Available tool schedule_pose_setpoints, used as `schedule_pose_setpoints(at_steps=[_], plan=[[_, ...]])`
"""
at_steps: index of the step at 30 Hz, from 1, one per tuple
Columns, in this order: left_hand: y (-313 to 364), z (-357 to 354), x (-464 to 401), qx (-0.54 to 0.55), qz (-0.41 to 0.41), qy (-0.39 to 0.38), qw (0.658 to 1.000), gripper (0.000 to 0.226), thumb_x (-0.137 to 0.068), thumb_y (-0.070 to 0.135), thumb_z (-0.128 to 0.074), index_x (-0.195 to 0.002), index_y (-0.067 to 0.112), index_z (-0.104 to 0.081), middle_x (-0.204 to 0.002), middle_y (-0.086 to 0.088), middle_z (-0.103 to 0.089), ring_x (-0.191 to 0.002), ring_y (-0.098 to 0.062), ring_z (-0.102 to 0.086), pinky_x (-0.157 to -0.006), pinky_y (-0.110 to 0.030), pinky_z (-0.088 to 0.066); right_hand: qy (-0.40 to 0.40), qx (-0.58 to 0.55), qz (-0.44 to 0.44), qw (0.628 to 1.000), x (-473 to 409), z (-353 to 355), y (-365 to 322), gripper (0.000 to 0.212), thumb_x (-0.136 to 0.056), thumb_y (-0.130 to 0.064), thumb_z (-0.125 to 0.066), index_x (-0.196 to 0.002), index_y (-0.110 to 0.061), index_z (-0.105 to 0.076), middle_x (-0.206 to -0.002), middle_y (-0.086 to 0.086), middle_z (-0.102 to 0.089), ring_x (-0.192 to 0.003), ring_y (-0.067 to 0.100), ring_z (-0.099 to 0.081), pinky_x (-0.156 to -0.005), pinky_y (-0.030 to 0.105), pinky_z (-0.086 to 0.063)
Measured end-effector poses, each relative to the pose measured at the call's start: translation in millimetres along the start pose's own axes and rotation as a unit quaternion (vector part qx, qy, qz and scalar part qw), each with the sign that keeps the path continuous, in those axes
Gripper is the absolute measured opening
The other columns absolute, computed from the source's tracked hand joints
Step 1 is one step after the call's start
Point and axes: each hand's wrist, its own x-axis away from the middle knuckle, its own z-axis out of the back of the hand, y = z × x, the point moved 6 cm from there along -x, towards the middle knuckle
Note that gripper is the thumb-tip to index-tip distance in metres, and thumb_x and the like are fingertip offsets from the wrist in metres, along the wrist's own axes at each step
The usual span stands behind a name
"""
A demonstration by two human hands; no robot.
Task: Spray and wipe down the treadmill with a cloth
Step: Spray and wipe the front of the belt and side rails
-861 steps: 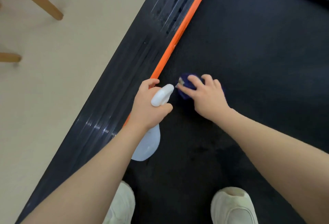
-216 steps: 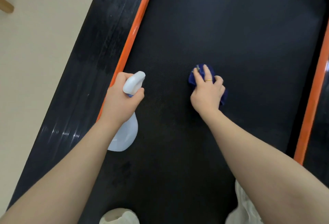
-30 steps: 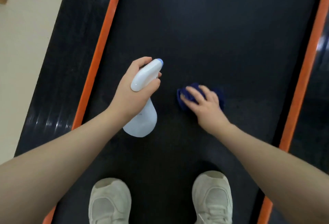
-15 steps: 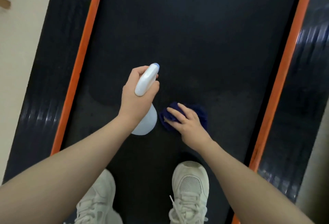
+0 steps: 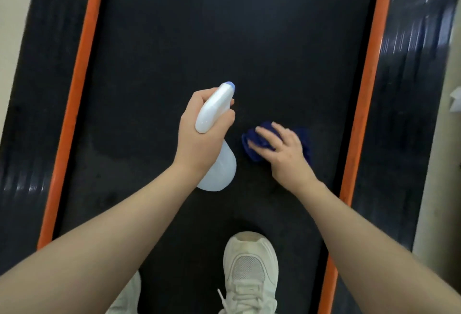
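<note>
From the head view, the left hand (image 5: 199, 139) grips a white spray bottle (image 5: 216, 139) above the treadmill belt (image 5: 224, 26) while the right hand (image 5: 283, 151), fingers spread flat, presses a blue cloth (image 5: 253, 150) onto mid-belt, so wiping looks underway, with the side rails (image 5: 409, 89) seemingly left.

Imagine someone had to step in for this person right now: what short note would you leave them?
Left hand grips the spray bottle above the belt, nozzle pointing forward.
Right hand presses the blue cloth flat on the belt, just right of the bottle.
Person stands on the belt; one shoe sits just behind the hands.
Done: can't tell from this view.
Left: finish wiping the belt, the orange strips and the side rails.
</note>
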Motion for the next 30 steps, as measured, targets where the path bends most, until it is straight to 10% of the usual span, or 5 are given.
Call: schedule_pose_setpoints(at_steps=[4, 13, 20, 26, 30], plan=[[-1.7, -18.0, -4.9, -0.014, -0.006, -0.023, 1.000, 0.025, -0.082, 0.008, -0.063, -0.100, 0.024, -0.059, -0.101, 0.005, -0.066, -0.095, -0.007, -0.062, -0.079, -0.026, -0.052, 0.125, -0.012, -0.213, 0.969, -22.6, 14.2, 39.1, 0.051, -0.071, 0.002, -0.044, -0.114, -0.014, -0.068, -0.129, 0.014, -0.056, -0.120, 0.046, -0.044, -0.095, 0.056, -0.036], [-2.2, -27.4, -10.6, -0.045, -0.002, -0.057, 0.997, 0.025, -0.085, 0.008, -0.063, -0.107, 0.018, -0.059, -0.103, 0.003, -0.064, -0.093, -0.007, -0.061, -0.076, -0.022, -0.052, 0.078, -0.017, -0.351, 0.933, -7.7, 33.0, 101.6, 0.066, -0.068, 0.005, -0.045, -0.131, -0.014, -0.055, -0.144, 0.016, -0.040, -0.130, 0.048, -0.030, -0.107, 0.051, -0.022], [6.1, -21.2, -12.9, -0.135, -0.058, -0.089, 0.985, 0.031, -0.085, 0.010, -0.064, -0.110, 0.022, -0.050, -0.099, 0.007, -0.062, -0.088, -0.004, -0.060, -0.072, -0.016, -0.050, 0.054, 0.006, -0.244, 0.968, 39.2, 17.8, 41.7, 0.064, -0.066, 0.010, -0.045, -0.124, -0.012, -0.061, -0.136, 0.019, -0.049, -0.126, 0.051, -0.037, -0.088, 0.059, -0.038], [-2.3, -24.4, -17.0, -0.175, -0.085, -0.102, 0.976, 0.037, -0.082, 0.012, -0.066, -0.114, 0.019, -0.049, -0.104, 0.002, -0.063, -0.093, -0.011, -0.061, -0.075, -0.019, -0.051, 0.004, -0.022, -0.423, 0.906, 15.2, 20.6, 54.6, 0.076, -0.075, 0.003, -0.049, -0.145, -0.023, -0.032, -0.154, 0.009, -0.020, -0.140, 0.037, -0.015, -0.104, 0.049, -0.026], [0.5, -21.2, -13.9, -0.167, -0.071, -0.097, 0.979, 0.038, -0.081, 0.009, -0.066, -0.114, 0.020, -0.049, -0.102, 0.007, -0.062, -0.093, -0.008, -0.060, -0.072, -0.010, -0.047, -0.053, -0.007, -0.202, 0.978, 18.7, 3.3, -21.6, 0.065, -0.075, 0.000, -0.051, -0.137, -0.016, -0.046, -0.148, 0.018, -0.032, -0.133, 0.042, -0.022, -0.095, 0.057, -0.037]])
